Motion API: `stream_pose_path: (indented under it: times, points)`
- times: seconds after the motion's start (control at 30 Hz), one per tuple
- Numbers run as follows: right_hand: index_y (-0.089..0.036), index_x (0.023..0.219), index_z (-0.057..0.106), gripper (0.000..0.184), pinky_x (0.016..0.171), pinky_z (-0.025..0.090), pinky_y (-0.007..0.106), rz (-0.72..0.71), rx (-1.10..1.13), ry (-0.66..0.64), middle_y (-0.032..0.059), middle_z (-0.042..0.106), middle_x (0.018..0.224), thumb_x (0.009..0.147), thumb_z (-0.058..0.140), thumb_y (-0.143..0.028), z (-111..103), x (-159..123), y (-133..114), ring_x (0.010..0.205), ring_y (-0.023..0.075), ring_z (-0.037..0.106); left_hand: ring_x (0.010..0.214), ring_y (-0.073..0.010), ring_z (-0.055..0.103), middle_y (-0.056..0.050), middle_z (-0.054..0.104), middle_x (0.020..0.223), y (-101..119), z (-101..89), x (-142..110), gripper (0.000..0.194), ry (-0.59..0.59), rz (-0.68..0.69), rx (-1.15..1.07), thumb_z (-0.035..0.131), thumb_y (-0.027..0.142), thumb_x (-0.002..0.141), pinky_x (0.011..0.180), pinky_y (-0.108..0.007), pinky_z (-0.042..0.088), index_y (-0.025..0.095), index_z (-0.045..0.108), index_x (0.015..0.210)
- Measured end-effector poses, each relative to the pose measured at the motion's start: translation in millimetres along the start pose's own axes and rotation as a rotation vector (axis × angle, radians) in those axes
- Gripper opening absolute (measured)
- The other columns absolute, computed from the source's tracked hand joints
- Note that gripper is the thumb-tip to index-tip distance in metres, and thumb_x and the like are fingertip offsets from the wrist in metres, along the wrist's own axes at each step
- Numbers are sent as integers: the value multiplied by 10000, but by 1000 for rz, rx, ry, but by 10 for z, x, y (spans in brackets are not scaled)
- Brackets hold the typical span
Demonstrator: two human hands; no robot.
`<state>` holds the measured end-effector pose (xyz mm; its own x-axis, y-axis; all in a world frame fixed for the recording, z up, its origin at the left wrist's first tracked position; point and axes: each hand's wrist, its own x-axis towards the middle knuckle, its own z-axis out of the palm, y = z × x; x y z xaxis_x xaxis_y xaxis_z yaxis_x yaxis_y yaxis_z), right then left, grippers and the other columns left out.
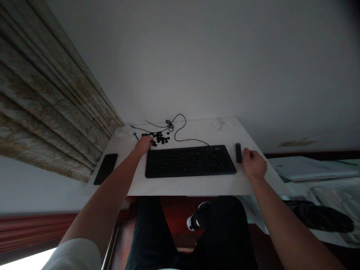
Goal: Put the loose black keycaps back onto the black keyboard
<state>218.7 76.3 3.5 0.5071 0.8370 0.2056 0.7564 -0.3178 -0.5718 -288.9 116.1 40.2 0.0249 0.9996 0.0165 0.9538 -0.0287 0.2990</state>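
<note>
A white cloth sleeve [75, 255] is nearest. A white rectangular table [174, 186] bears a black oblong keyboard [191, 162] near its front edge. By the right edge is the right hand [255, 164], fingers curled closed; toward the back-left corner, the left hand [143, 144], grip unclear; beside them, respectively, a narrow dark bar [238, 153] and small black square keycaps [159, 138].

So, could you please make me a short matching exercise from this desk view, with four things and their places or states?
1. left hand
2. right hand
3. cable
4. black slab

A. partly looped, behind the keyboard
B. near the table's left edge
C. at the small black pieces
D. beside the dark bar

Pairs: 1-C, 2-D, 3-A, 4-B
</note>
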Motion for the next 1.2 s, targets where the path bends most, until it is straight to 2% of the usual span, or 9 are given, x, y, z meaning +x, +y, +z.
stream_pose_path:
  times: [0.17, 0.33, 0.4, 0.53, 0.63, 0.83, 1.07, 1.13, 1.2]
  points:
    - [-158, 919, 695, 518, 676, 388, 379, 16, -22, -7, 150, 681, 833, 934, 379, -568, 11, 11, 17, 768, 277, 587, 1103, -288, 590, -119, 707, 1005, 69, -26, -29, 123, 140, -74, -208, 638, 134, 806, 1009, -415, 428, 180, 737, 862]
    - [-166, 922, 700, 507, 684, 385, 370, 13, -23, -1, 147, 691, 855, 936, 384, -564, 23, 13, 20, 778, 271, 584, 987, -224, 636, -124, 705, 1077, 248, -2, -68, 294, 298, -150, -500, 465, 273, 962, 879, -359, 501, 155, 690, 1110]
    - [-166, 911, 699, 510, 690, 384, 370, 14, -27, 1, 146, 689, 844, 937, 383, -566, 24, 11, 15, 783, 271, 584, 883, -172, 649, -112, 705, 1078, 387, 17, -150, 323, 304, -185, -779, 435, 309, 987, 785, -306, 517, 165, 659, 1169]
    - [-161, 897, 689, 512, 689, 377, 363, 12, -26, 0, 138, 678, 810, 941, 373, -561, 25, 14, 18, 774, 269, 583, 794, -100, 628, -56, 700, 1062, 771, 7, -449, 221, 140, -249, -1706, 659, 254, 886, 741, -238, 498, 209, 681, 1101]
    - [-160, 880, 679, 508, 680, 371, 359, 2, -12, 1, 135, 671, 787, 934, 376, -565, 30, 17, 25, 754, 263, 575, 812, -89, 625, -34, 692, 1081, 1076, -36, -724, 240, 54, -218, -1947, 695, 182, 857, 762, -231, 500, 220, 687, 1094]
    - [-191, 800, 630, 453, 685, 384, 361, -11, 105, 45, 99, 652, 765, 895, 418, -580, 43, 14, 53, 741, 243, 561, 828, -90, 620, -37, 678, 1076, 1473, -81, -1159, 251, -13, -182, -2102, 705, 185, 861, 761, -227, 509, 215, 680, 1109]
    - [-185, 818, 613, 407, 741, 446, 378, -9, 353, 64, 81, 647, 780, 850, 487, -571, -79, -46, -16, 751, 226, 579, 786, -104, 605, -44, 661, 946, 1619, 67, -1468, 294, -34, -248, -2016, 729, 357, 857, 745, -238, 500, 177, 679, 1084]
    - [-168, 891, 635, 410, 753, 468, 381, -100, 388, 12, 91, 665, 830, 849, 517, -559, -158, -250, -201, 755, 222, 588, 753, -108, 598, -49, 654, 907, 1644, 180, -1538, 326, -43, -263, -1891, 718, 412, 855, 730, -253, 493, 166, 680, 1065]
    - [-172, 977, 655, 393, 761, 489, 366, -254, 465, -166, 90, 682, 890, 858, 556, -533, -240, -576, -453, 768, 210, 605, 712, -113, 585, -50, 646, 861, 1679, 307, -1602, 344, -53, -250, -1715, 695, 455, 859, 707, -267, 484, 162, 675, 1039]
